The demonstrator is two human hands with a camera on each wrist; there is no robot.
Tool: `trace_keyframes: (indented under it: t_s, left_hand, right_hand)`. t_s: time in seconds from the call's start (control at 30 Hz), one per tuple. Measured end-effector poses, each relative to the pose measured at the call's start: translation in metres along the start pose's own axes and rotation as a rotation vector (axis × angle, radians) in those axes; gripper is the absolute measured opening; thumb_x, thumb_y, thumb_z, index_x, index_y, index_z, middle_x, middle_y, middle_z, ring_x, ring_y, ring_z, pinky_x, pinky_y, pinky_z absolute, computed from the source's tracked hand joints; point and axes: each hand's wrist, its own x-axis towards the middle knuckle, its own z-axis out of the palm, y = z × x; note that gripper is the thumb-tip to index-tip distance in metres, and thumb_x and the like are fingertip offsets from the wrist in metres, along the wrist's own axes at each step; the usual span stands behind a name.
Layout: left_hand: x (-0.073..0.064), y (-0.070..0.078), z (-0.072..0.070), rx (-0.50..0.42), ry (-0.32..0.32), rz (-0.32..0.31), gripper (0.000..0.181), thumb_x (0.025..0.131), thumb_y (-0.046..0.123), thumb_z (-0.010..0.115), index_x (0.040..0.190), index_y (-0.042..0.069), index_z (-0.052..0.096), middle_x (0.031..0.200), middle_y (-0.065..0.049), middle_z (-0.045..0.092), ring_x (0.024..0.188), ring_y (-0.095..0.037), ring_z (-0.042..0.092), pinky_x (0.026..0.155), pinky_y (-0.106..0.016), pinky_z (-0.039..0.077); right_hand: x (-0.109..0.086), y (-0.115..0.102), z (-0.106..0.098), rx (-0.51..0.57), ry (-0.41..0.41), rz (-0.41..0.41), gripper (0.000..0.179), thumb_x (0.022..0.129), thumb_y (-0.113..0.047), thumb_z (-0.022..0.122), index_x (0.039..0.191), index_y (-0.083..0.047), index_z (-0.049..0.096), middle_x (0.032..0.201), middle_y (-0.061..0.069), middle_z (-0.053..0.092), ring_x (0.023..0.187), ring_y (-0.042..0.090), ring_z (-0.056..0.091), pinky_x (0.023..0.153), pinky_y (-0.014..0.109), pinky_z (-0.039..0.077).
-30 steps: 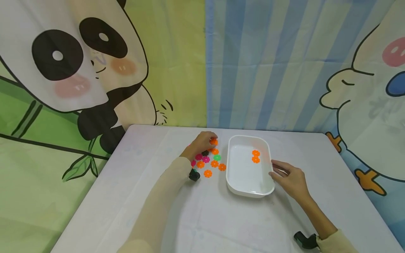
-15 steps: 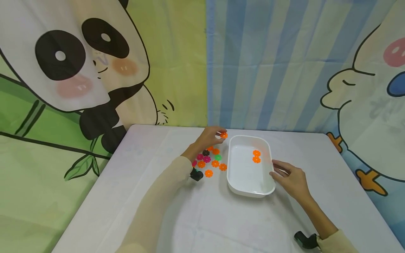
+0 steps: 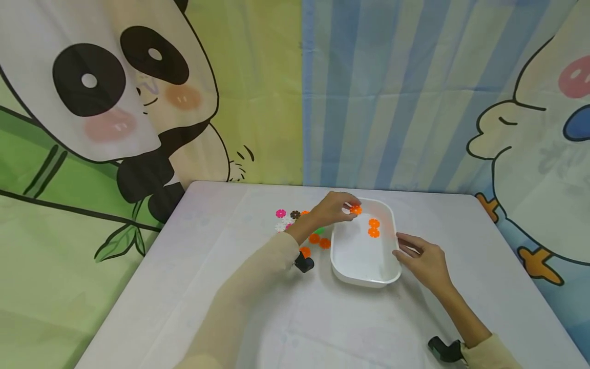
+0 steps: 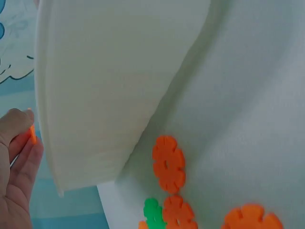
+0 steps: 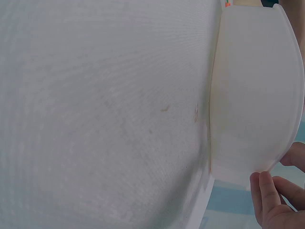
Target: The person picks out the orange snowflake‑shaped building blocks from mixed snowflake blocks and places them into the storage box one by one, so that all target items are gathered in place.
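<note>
My left hand (image 3: 335, 207) pinches an orange flower-shaped plastic disc (image 3: 356, 210) over the far left part of a white tub (image 3: 352, 259). In the left wrist view this disc (image 4: 32, 134) is edge-on between thumb and fingers, beside the tub's rim. Two more orange discs (image 3: 374, 228) lie against each other inside the tub. My right hand (image 3: 426, 264) holds the tub's right rim; in the right wrist view its fingertips (image 5: 267, 179) touch the outer wall. Left of the tub lie loose discs: orange (image 3: 324, 243), green (image 3: 319, 231), pink (image 3: 280, 213), dark (image 3: 295, 214) and white (image 3: 279, 227). My left forearm hides some.
The white-covered table (image 3: 350, 328) ends at a striped, cartoon-printed curtain (image 3: 369, 102) behind. A black wrist device (image 3: 304, 262) hangs by the left sleeve, close to the loose discs. Another black device (image 3: 444, 350) is at the right wrist.
My left hand has lifted the orange disc from the loose discs and carried it right, over the tub. The right hand stays at the tub's rim.
</note>
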Motion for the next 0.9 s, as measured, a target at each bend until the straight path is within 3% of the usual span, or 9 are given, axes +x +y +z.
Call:
trace_keyframes:
  t_s: [0.13, 0.27, 0.63, 0.9]
  left_hand:
    - [0.009, 0.007, 0.015, -0.003, -0.084, 0.073, 0.033, 0.086, 0.009, 0.073, 0.117, -0.002, 0.066, 0.110, -0.005, 0.068, 0.100, -0.010, 0.062, 0.084, -0.014, 0.049]
    - [0.017, 0.013, 0.029, 0.056, -0.184, 0.133, 0.031, 0.085, 0.009, 0.074, 0.114, 0.000, 0.068, 0.111, -0.005, 0.068, 0.099, -0.010, 0.062, 0.084, -0.012, 0.047]
    - [0.035, 0.021, 0.060, 0.249, -0.366, 0.147, 0.032, 0.087, 0.013, 0.074, 0.118, 0.008, 0.068, 0.112, 0.002, 0.067, 0.103, -0.008, 0.058, 0.093, -0.010, 0.038]
    - [0.032, 0.020, 0.073, 0.328, -0.394, 0.135, 0.030, 0.090, 0.010, 0.070, 0.119, 0.012, 0.068, 0.114, 0.004, 0.067, 0.104, -0.011, 0.056, 0.097, -0.013, 0.036]
  right_hand:
    - [0.001, 0.001, 0.000, 0.002, -0.005, 0.009, 0.045, 0.083, -0.007, 0.076, 0.125, 0.003, 0.062, 0.125, 0.021, 0.061, 0.109, 0.034, 0.064, 0.077, 0.012, 0.048]
    - [0.001, 0.001, 0.000, 0.016, -0.012, 0.026, 0.046, 0.084, -0.008, 0.076, 0.126, 0.003, 0.062, 0.126, 0.021, 0.061, 0.110, 0.035, 0.063, 0.077, 0.013, 0.048]
    - [0.001, 0.002, -0.001, 0.026, -0.016, 0.019, 0.047, 0.083, -0.004, 0.076, 0.126, 0.003, 0.061, 0.126, 0.021, 0.061, 0.109, 0.035, 0.063, 0.078, 0.013, 0.049]
    - [0.002, 0.001, -0.001, 0.073, -0.010, 0.009, 0.046, 0.081, -0.001, 0.077, 0.125, 0.005, 0.062, 0.124, 0.021, 0.062, 0.108, 0.036, 0.063, 0.078, 0.014, 0.049]
